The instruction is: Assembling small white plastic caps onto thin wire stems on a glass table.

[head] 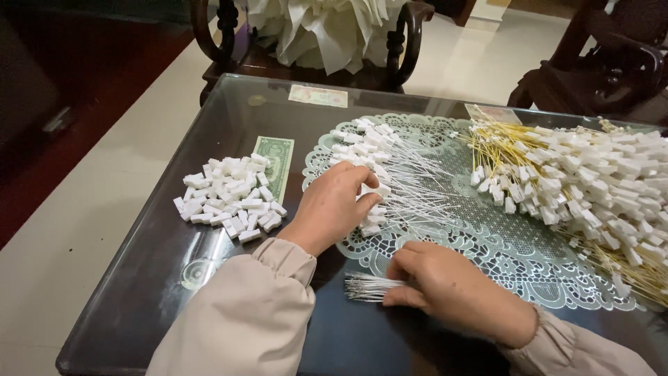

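My left hand (334,205) pinches a small white plastic block (380,189) at the edge of a row of white blocks with thin white wires (390,174) laid on a lace doily (487,237). My right hand (445,282) rests on the glass table, fingers closed on a small bundle of thin white wires (365,287). A loose pile of white blocks (229,195) lies to the left of my left hand.
A big heap of white blocks with yellow wires (584,188) covers the right side. A green banknote (277,163) lies under the glass table top (174,278). Dark wooden chairs (229,42) stand behind the table.
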